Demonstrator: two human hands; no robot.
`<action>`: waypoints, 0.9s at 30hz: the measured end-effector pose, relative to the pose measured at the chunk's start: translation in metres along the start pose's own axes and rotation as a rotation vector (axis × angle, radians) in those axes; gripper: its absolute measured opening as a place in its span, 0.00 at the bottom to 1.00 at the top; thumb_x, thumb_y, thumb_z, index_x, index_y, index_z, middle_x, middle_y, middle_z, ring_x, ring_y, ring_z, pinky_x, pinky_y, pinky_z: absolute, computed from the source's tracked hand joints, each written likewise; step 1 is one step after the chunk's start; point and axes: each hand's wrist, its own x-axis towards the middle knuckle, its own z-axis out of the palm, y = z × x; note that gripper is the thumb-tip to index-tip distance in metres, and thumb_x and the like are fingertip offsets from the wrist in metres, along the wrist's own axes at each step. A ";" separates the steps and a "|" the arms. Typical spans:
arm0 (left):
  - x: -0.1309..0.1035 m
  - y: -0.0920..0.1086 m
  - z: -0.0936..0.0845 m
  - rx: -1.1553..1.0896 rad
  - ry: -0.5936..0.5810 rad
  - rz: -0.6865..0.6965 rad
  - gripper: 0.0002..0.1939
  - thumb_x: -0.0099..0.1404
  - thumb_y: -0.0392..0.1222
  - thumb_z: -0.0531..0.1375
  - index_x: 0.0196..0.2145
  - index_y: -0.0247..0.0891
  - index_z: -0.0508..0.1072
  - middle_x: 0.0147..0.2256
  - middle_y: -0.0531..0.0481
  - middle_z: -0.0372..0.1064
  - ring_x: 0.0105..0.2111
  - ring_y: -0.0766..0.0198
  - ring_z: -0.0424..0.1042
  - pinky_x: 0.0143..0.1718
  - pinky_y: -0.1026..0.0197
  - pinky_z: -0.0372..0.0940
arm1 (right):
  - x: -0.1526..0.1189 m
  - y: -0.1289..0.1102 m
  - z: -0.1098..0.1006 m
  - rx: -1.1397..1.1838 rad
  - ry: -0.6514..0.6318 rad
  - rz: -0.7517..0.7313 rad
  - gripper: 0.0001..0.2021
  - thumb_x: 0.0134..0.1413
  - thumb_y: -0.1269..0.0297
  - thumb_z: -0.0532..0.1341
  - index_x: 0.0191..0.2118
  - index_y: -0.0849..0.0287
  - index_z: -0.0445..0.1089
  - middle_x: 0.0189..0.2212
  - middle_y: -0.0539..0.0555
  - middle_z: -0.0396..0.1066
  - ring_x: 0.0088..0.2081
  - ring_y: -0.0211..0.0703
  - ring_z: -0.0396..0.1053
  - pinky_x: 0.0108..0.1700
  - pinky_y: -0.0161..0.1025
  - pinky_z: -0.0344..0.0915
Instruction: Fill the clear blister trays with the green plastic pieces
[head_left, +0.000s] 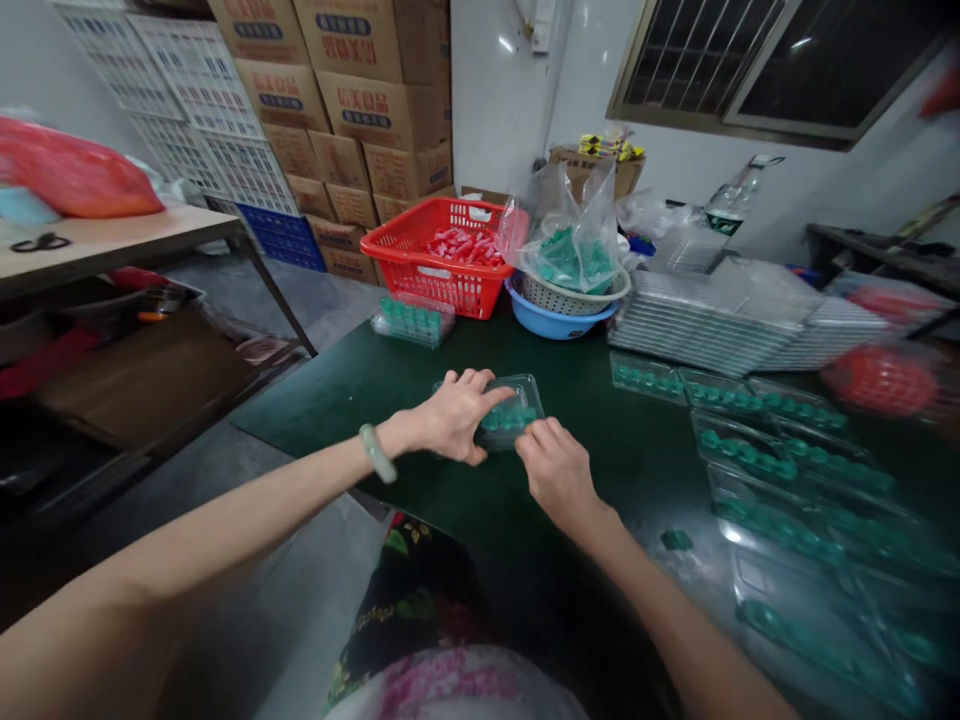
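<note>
A clear plastic tray (529,390) with green pieces in it lies on the dark green tabletop in front of me. My left hand (461,415), with a pale bangle at the wrist, rests over the tray's left part, its thumb and fingers spread apart. At the tray's right front corner, the fingers of my right hand (555,460) are pinched together on the edge. Both hands partly cover the tray. A small green piece (676,540) lies loose on the table, right of my right forearm.
Several clear trays with green pieces (746,452) lie in rows at right. Behind them are stacked clear trays (697,315). A red basket (431,280) holds red-wrapped pieces; beside it a colander (615,290) sits in a blue basin (559,322). More filled trays (412,320) stand at back left.
</note>
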 end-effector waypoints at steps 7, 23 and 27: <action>0.034 -0.037 0.017 -0.110 -0.236 0.073 0.49 0.45 0.55 0.61 0.60 0.41 0.43 0.55 0.39 0.52 0.51 0.48 0.55 0.48 0.47 0.50 | 0.026 0.015 0.037 0.102 -0.048 0.034 0.08 0.53 0.74 0.50 0.28 0.59 0.64 0.31 0.54 0.62 0.36 0.41 0.55 0.36 0.37 0.52; 0.033 -0.037 0.015 -0.116 -0.234 -0.003 0.55 0.43 0.69 0.55 0.61 0.42 0.37 0.59 0.34 0.45 0.57 0.41 0.46 0.50 0.44 0.45 | -0.004 0.165 0.042 -0.241 0.057 0.639 0.16 0.53 0.69 0.50 0.48 0.64 0.63 0.46 0.63 0.60 0.43 0.50 0.57 0.39 0.43 0.52; 0.028 -0.035 0.011 -0.122 -0.239 -0.029 0.53 0.44 0.69 0.55 0.61 0.43 0.40 0.59 0.34 0.45 0.56 0.41 0.47 0.50 0.44 0.45 | -0.011 0.195 0.048 -0.294 -0.021 0.643 0.13 0.53 0.69 0.50 0.42 0.64 0.68 0.38 0.64 0.64 0.39 0.51 0.57 0.35 0.43 0.50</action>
